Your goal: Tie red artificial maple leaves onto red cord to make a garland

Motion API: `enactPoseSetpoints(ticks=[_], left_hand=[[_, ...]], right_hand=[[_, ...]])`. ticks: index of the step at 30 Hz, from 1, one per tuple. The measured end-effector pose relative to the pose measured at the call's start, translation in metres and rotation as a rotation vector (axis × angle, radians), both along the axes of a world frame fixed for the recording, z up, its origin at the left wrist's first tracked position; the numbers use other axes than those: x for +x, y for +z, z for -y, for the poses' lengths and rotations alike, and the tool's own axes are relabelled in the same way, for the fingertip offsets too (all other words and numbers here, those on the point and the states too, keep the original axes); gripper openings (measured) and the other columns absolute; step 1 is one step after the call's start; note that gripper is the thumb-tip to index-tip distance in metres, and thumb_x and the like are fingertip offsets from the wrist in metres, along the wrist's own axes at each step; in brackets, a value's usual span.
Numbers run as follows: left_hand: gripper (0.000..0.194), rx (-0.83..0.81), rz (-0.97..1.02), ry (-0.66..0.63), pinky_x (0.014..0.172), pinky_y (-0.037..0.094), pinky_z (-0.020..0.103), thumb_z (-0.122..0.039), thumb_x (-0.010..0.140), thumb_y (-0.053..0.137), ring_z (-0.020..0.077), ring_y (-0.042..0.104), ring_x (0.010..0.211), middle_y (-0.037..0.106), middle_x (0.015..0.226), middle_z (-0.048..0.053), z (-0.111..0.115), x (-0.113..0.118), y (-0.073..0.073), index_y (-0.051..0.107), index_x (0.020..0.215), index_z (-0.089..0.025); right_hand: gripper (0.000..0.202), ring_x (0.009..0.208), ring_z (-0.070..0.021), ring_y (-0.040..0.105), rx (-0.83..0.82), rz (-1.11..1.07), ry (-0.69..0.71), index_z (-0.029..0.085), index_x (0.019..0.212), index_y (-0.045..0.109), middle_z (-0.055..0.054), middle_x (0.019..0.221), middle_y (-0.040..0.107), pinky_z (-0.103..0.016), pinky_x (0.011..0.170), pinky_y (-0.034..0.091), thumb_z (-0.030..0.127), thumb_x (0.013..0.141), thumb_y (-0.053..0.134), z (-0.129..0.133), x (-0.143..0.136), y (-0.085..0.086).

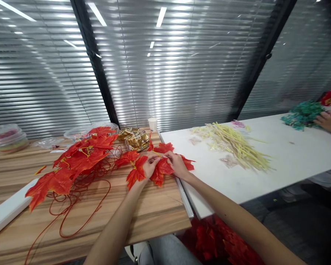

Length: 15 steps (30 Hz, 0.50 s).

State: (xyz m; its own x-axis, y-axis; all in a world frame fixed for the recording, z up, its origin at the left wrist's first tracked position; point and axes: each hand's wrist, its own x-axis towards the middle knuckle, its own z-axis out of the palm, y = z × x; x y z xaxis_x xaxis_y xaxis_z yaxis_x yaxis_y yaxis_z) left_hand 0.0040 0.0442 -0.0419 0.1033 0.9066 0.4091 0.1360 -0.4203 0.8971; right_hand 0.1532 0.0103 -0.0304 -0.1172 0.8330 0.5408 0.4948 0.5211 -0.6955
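Left hand (150, 167) and right hand (177, 165) pinch red-orange fabric maple-leaf sprig (162, 170), frame centre.
Hard tugging could pull leaves off the thin yellow stem (156, 153); tangled red cord (84, 183), left of centre, might snag.

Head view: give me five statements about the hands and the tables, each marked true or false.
1. The bare left hand and bare right hand touch red, pointed-lobed leaves. True.
2. Thin red cord lies tangled on the white table. False: the red cord is on the brown wood-grain table.
3. Slender pale-yellow strips lie on the smooth white table. True.
4. Shiny gold packets lie nearer the camera than the hands. False: the gold packets lie beyond the hands.
5. Another person's hand is close to a frilly teal bunch. True.
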Motion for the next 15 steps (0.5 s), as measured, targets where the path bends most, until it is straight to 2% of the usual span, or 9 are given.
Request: enactPoseSetpoints(ticks=[9,15], left_hand=[[0.012,-0.001,0.024,-0.013,0.07,0.049,0.027,-0.022,0.065,0.062,0.0136,0.06,0.072,0.063,0.08,0.004,0.0001,0.0002,-0.001,0.064,0.075,-0.017],[0.012,0.028,0.006,-0.017,0.069,0.049,0.027,-0.022,0.066,0.062,0.0135,0.06,0.07,0.064,0.079,0.004,0.0,0.0004,-0.0017,0.064,0.076,-0.017]], right_hand=[[0.028,0.066,-0.0147,0.057,0.007,0.022,-0.005,0.018,0.087,0.057,-0.002,0.077,0.063,-0.023,0.059,0.04,0.005,0.073,0.037,-0.0011,-0.0001,0.0003],[0.024,0.06,-0.0137,0.054,0.011,0.034,-0.006,0.018,0.081,0.055,0.0,0.07,0.062,-0.022,0.056,0.038,0.004,0.072,0.037,0.0008,-0.0005,0.0028]])
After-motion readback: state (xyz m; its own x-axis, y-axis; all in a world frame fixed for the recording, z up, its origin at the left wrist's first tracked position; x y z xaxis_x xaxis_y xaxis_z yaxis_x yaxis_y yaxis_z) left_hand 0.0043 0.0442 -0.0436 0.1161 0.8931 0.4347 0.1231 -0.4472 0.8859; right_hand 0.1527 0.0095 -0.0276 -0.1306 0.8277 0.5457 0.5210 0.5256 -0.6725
